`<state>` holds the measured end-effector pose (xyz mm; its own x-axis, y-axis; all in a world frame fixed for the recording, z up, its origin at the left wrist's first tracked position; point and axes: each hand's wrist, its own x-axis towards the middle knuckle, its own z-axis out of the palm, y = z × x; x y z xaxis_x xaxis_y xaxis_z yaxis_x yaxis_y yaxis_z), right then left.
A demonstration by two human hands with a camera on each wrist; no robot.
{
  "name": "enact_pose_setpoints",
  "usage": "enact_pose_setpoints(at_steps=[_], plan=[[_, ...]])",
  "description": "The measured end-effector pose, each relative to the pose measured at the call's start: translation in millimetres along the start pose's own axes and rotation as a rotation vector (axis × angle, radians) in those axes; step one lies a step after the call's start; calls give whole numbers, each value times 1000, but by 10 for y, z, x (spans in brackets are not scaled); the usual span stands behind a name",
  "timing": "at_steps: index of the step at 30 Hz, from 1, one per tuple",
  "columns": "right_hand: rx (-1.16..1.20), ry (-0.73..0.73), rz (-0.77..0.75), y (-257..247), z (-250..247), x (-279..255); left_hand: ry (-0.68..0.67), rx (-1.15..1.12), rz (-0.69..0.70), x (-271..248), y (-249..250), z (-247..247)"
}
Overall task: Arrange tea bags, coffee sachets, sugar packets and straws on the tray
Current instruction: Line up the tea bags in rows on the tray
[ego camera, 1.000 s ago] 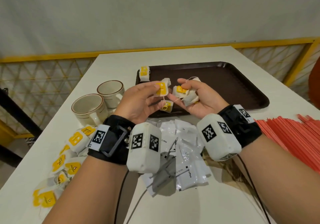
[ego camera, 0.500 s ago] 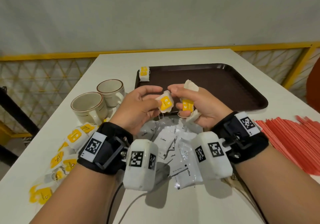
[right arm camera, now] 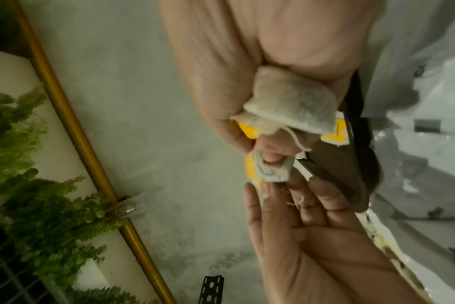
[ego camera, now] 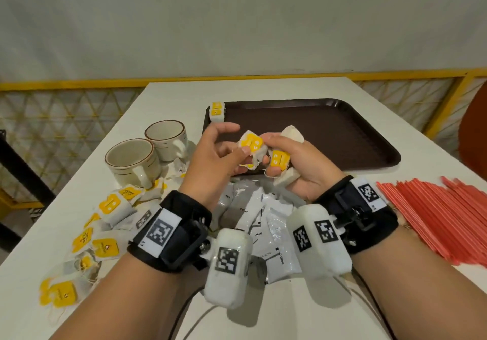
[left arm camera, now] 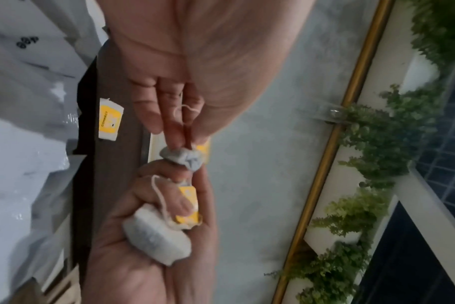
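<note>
Both hands meet above the front left edge of the dark brown tray point(ego camera: 329, 131). My left hand point(ego camera: 242, 152) pinches a tea bag point(ego camera: 251, 144) with a yellow tag between thumb and fingers; its index finger is raised. My right hand point(ego camera: 268, 155) grips a bunch of tea bags point(ego camera: 280, 159) and its thumb also touches the pinched bag. In the left wrist view the left hand point(left arm camera: 179, 142) pinches the crumpled bag point(left arm camera: 183, 157). In the right wrist view the right hand point(right arm camera: 270, 152) clasps a tea bag point(right arm camera: 291, 107). One tea bag point(ego camera: 216, 111) lies on the tray's far left corner.
Two cream cups point(ego camera: 131, 160) stand left of the tray. Loose tea bags point(ego camera: 105, 221) spread along the table's left side. White coffee sachets point(ego camera: 266, 223) lie under my wrists. Red straws point(ego camera: 434, 208) are piled at the right. A yellow railing point(ego camera: 79, 85) runs behind the table.
The hands drew close together and slightly nearer to me. The left hand shifted its pinch on the yellow-tagged tea bag, and its index finger lifted off.
</note>
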<state>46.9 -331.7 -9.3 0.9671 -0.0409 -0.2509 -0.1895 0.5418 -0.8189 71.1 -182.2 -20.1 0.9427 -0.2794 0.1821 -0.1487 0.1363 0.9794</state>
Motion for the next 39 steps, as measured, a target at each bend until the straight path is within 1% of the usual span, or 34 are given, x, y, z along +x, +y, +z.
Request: enact_pose_setpoints(at_steps=[2,4,8,12,14,17,19,22,26,30,33,35,37,39], plan=[[152,-6,51,-25,-10,4,47,40,41,18,-10,-4],[273,-23,82,-47,-29,-7,44,87,43,29,-27,-9],[347,-27,72,-22,-35,-2,44,170,28,7,-18,-3],[421,-55,6,-19,-6,7,21,278,51,0,-42,-1],[393,-61,-13,-28,-18,16,13,299,56,-5,-49,-3],[263,-39,-28,-9,-38,46,-41,322,65,-33,-26,5],[253,-46,-34,21,-15,39,-63,320,48,-49,-22,26],[253,-73,-58,63,47,-15,-49,329,35,-53,-32,55],[268,-92,-65,79,106,-53,-10,488,135,-32,-56,50],[295,-152,-4,27,165,-39,58,404,177,-6,-47,6],[255,-181,35,-8,135,-6,61,349,157,9,-19,-52],[224,-161,38,-4,78,-5,51,302,134,22,3,-84],[211,-103,31,-3,12,-44,46,288,115,34,17,-109],[133,-59,-3,-25,-54,-87,58,296,118,46,29,-138]])
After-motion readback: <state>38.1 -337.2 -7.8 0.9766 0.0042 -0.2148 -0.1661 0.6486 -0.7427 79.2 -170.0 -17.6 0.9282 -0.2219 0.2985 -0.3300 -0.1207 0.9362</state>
